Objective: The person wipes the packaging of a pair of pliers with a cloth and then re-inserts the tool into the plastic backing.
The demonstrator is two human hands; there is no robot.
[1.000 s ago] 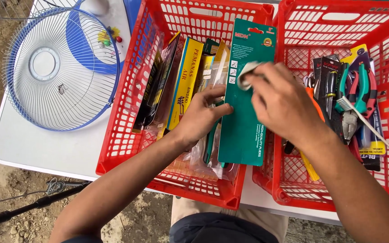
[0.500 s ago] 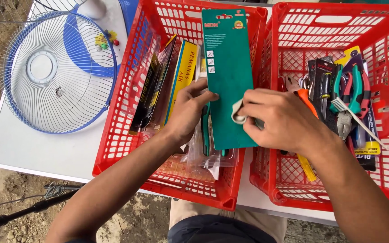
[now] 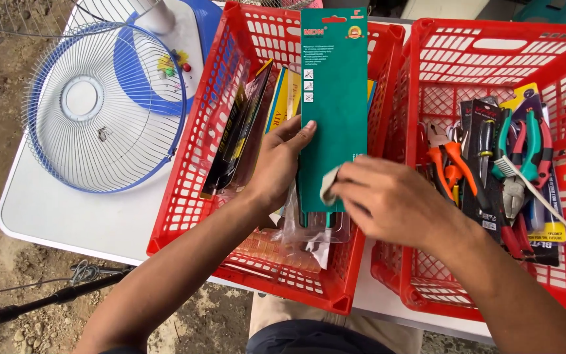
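Note:
A long green card package (image 3: 333, 105) stands upright over the left red basket (image 3: 185, 196). My left hand (image 3: 278, 164) grips its left edge, fingers flat on the card's face. A small pale cloth (image 3: 329, 187) is pinched in my right hand (image 3: 391, 203), which presses it against the lower part of the card. Behind my left hand, several flat packaged items (image 3: 244, 131) stand on edge inside the same basket.
A second red basket (image 3: 427, 85) on the right holds pliers (image 3: 453, 167), cutters and a white brush (image 3: 532, 193). A blue-rimmed fan guard (image 3: 103, 108) lies on the white table (image 3: 86, 216) at the left. Bare ground and a dark stand leg lie below.
The green package has been raised and straightened from tilted to upright. My right hand with the cloth has slid down from near its top to its lower part.

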